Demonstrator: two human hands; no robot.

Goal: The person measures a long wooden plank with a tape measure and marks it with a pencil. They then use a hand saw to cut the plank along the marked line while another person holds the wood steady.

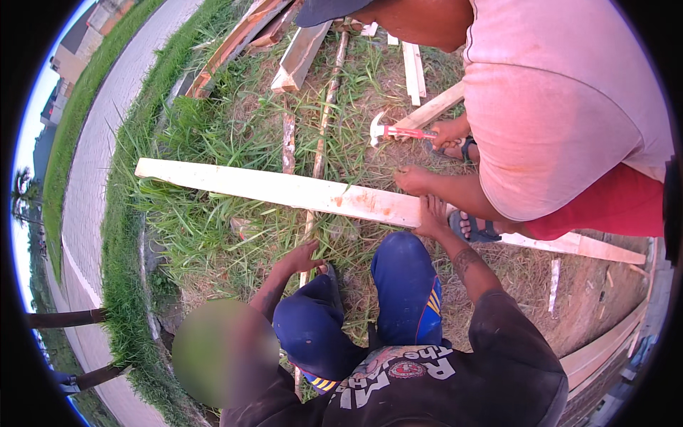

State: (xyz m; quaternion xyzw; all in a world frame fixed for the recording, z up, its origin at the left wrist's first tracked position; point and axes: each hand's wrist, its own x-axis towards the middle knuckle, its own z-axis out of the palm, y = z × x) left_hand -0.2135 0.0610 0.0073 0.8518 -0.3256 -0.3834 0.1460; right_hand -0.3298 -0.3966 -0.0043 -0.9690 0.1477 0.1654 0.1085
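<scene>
My right hand [431,215] grips a long pale wooden board [277,189] that lies crosswise over the grass. My left hand [302,255] is below the board, fingers loosely bent and apart, near a thin wooden pole [326,107] running under it. A co-worker in a pink shirt [555,107] bends over from the upper right, one hand holding a claw hammer [398,132] with a red handle, the other hand [413,178] curled at the board's far edge beside my right hand.
Timber offcuts [299,57] lie in the grass at the top. More planks [597,341] lie at the lower right, and another board [590,249] extends rightward. A paved path [99,149] with a grassy verge runs along the left. My bent knees [402,285] are beneath me.
</scene>
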